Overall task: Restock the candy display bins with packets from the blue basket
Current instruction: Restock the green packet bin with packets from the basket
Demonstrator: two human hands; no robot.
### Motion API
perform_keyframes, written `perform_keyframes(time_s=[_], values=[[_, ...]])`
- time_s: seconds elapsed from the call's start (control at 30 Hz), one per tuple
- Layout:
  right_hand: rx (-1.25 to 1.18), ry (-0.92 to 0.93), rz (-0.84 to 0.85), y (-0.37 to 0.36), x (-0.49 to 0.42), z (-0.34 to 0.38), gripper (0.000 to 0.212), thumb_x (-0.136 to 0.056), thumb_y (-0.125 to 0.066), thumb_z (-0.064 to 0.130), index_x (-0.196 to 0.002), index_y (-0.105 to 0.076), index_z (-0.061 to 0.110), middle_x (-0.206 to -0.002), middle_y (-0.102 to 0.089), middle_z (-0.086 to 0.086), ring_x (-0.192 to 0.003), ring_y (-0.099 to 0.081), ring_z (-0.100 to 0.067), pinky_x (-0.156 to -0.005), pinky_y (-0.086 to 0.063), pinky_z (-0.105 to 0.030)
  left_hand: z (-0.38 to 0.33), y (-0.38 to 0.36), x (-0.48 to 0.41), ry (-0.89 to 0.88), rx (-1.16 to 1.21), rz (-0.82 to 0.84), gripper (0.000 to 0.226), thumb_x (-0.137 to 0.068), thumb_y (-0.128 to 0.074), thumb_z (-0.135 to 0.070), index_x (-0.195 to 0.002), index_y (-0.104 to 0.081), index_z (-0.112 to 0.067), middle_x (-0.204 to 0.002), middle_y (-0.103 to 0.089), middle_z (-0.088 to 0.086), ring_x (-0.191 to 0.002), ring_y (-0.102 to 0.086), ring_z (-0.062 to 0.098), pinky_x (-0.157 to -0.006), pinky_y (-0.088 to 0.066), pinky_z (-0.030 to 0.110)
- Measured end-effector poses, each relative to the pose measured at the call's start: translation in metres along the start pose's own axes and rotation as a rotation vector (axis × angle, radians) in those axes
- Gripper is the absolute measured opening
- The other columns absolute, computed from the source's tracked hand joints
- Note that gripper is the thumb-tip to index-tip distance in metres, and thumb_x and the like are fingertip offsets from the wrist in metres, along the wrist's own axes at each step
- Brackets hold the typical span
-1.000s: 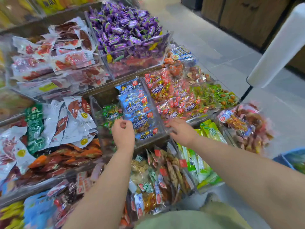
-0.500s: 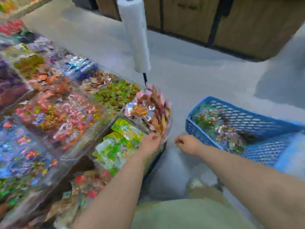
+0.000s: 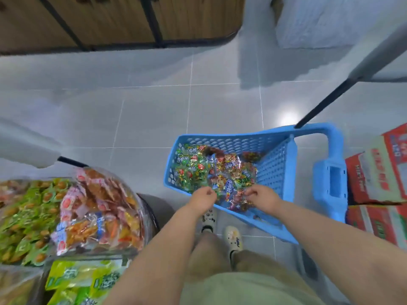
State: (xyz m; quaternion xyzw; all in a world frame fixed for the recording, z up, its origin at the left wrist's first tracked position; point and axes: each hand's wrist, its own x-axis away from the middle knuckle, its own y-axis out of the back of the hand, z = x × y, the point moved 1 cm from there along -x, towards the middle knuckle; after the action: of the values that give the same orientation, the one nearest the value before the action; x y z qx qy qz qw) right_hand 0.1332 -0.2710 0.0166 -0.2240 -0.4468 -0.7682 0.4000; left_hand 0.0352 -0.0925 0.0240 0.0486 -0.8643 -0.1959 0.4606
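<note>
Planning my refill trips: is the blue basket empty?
No, a heap of candy packets lies in the blue basket.

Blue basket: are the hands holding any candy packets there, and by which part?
Cannot be told. Both the left hand and right hand curl over the candy packets in the blue basket; contact unclear.

This is a shop — a candy shop. At the lower left, clear bins (image 3: 144, 225) are piled with bright sweets (image 3: 26, 216). A blue basket (image 3: 275, 168) of packets (image 3: 220, 172) sits on the gray tiled floor (image 3: 154, 106) — red stock boxes (image 3: 378, 172) stand at the right edge.
</note>
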Motion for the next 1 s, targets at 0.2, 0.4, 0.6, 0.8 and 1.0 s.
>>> perform_keyframes(time_s=[0.2,0.4,0.6,0.8,1.0], values=[[-0.192,-0.199,-0.017,-0.005,-0.05,-0.024,0.023,-0.092,-0.048,0.007,-0.107,-0.065,0.003,-0.093,-0.06,-0.005,-0.079,-0.053,-0.015,-0.062,-0.035,-0.021,-0.024,0.006,-0.074,0.032,-0.111,0.169,0.014,-0.096,-0.045,-0.021,-0.089,-0.051,-0.011,-0.088,-0.055,0.009,-0.081,-0.051,0.022,-0.078,-0.044,0.033],[-0.677,-0.603,0.012,-0.035,-0.109,-0.039,0.026,-0.095,-0.039,-0.002,-0.073,-0.05,0.003,-0.066,-0.041,-0.008,-0.052,-0.047,-0.012,-0.052,-0.036,-0.021,-0.023,0.003,-0.143,0.123,-0.146,0.314,0.017,-0.099,-0.041,-0.022,-0.089,-0.051,-0.012,-0.084,-0.056,0.007,-0.081,-0.055,0.023,-0.072,-0.04,0.03],[-1.04,-0.882,-0.028,-0.069,-0.163,-0.055,0.018,-0.093,-0.054,0.025,-0.083,-0.046,0.012,-0.072,-0.04,-0.007,-0.059,-0.039,-0.016,-0.051,-0.034,-0.025,-0.007,-0.006,-0.195,0.189,-0.107,0.324,0.018,-0.1,-0.039,-0.024,-0.093,-0.054,-0.017,-0.083,-0.056,0.006,-0.065,-0.048,0.016,-0.07,-0.039,0.032],[-1.181,-0.991,-0.16,-0.076,-0.195,-0.061,0.06,-0.083,-0.064,0.048,-0.124,-0.05,0.006,-0.085,-0.054,-0.005,-0.068,-0.049,-0.016,-0.054,-0.039,-0.025,0.002,-0.017,-0.21,0.178,-0.024,0.342,0.019,-0.099,-0.04,-0.026,-0.087,-0.055,-0.021,-0.083,-0.058,0.002,-0.072,-0.055,0.016,-0.065,-0.043,0.029],[-1.467,-0.92,-0.169,-0.071,-0.181,-0.063,0.037,-0.077,-0.072,0.042,-0.098,-0.058,0.015,-0.08,-0.05,0.0,-0.071,-0.048,-0.011,-0.052,-0.047,-0.021,-0.001,-0.018,-0.203,0.182,0.018,0.315,0.015,-0.099,-0.042,-0.026,-0.092,-0.054,-0.022,-0.09,-0.062,0.001,-0.074,-0.059,0.012,-0.071,-0.047,0.029]])
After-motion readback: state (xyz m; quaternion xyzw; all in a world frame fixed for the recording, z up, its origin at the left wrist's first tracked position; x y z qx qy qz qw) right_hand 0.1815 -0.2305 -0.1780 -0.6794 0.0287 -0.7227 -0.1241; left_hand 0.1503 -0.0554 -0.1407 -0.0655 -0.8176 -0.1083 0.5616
